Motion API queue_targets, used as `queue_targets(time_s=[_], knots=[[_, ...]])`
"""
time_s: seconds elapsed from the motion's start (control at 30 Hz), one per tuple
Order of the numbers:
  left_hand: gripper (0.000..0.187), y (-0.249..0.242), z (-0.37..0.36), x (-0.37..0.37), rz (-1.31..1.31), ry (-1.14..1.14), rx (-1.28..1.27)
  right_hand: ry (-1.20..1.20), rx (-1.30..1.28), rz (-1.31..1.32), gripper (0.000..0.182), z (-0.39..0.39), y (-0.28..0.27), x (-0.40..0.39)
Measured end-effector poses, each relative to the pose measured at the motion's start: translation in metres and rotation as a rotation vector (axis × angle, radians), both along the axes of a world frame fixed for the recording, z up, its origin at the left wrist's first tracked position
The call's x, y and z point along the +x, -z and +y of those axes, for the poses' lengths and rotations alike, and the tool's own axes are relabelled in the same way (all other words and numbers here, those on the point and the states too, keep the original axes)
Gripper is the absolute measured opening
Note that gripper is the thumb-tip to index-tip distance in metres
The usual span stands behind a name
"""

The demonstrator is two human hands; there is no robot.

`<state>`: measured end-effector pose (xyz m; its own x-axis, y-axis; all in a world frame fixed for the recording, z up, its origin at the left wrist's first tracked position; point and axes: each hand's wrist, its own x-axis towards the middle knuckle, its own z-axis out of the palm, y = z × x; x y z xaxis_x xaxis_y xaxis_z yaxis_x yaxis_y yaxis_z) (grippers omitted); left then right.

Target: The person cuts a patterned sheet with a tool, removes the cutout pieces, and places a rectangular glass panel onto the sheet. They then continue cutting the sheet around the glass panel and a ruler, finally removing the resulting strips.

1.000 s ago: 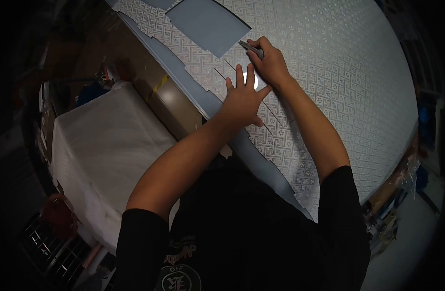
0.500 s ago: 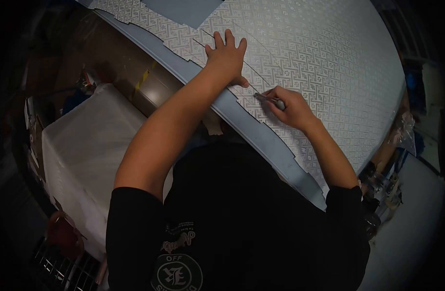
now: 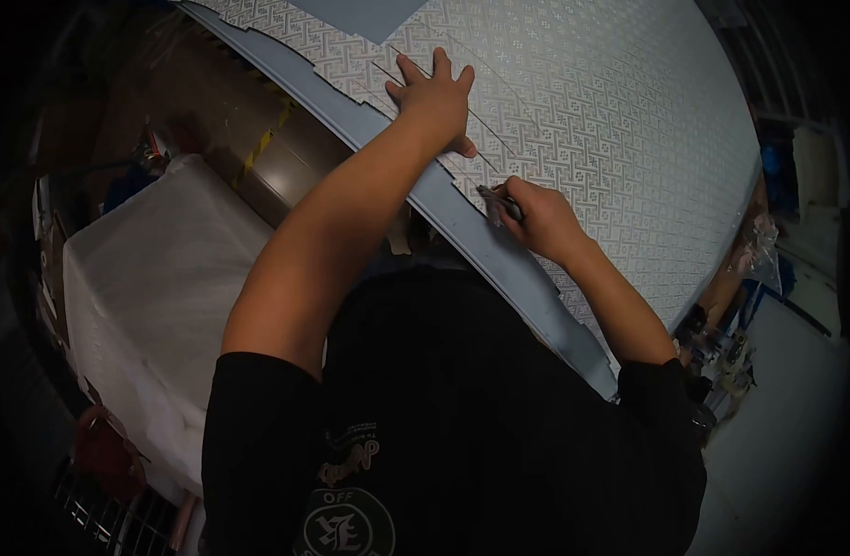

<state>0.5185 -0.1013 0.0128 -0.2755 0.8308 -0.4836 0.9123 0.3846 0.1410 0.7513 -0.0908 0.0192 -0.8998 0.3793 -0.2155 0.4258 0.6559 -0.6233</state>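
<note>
The left hand (image 3: 434, 97) lies flat, fingers spread and extended, pressing down on the patterned sheet (image 3: 610, 111) that covers the desk; its fingertips point toward the far side and its thumb sticks out to the right, near a thin cut line in the sheet. The right hand (image 3: 541, 218) sits nearer and to the right of the left hand, its fingers curled closed around a small cutting tool (image 3: 494, 206). The tool juts out from the fingers toward the left, and its tip meets the sheet just at the near edge, where the patterned surface borders the plain grey strip (image 3: 499, 255) running diagonally along the desk's near side. The two hands are close but apart, with the cut line running between them. At the far edge a plain grey piece (image 3: 360, 14) lies on top of the patterned sheet, beyond the left hand. To the left of the desk, lower down, stands something covered in white cloth (image 3: 156, 287). The person's black shirt fills the near part of the view.
</note>
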Motion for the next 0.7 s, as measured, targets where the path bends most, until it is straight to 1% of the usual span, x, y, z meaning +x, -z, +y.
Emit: queue_targets(time_s=[0.3, 0.33, 0.4, 0.43, 0.5, 0.6, 0.7], knots=[[0.126, 0.0, 0.001, -0.002, 0.037, 0.054, -0.023, 0.038, 0.096, -0.051, 0.018, -0.01, -0.001, -0.007], [0.128, 0.002, 0.002, -0.002, 0.036, 0.054, -0.011, 0.044, 0.094, -0.053, 0.018, -0.012, 0.003, -0.004], [0.13, 0.006, 0.002, -0.002, 0.035, 0.058, 0.0, 0.128, 0.028, 0.075, 0.017, -0.016, 0.017, 0.004], [0.129, 0.006, 0.002, -0.002, 0.04, 0.062, -0.005, 0.134, 0.026, 0.075, 0.017, -0.018, 0.022, 0.002], [0.129, 0.005, 0.003, -0.002, 0.049, 0.074, -0.009, 0.132, 0.113, 0.327, 0.017, -0.021, 0.032, -0.006], [0.127, 0.001, 0.003, -0.003, 0.053, 0.086, -0.02, 0.145, 0.17, 0.392, 0.017, -0.022, 0.043, -0.031], [0.123, 0.002, 0.004, -0.011, 0.053, 0.118, 0.011, 0.164, 0.177, 0.398, 0.018, -0.026, 0.04, -0.049]])
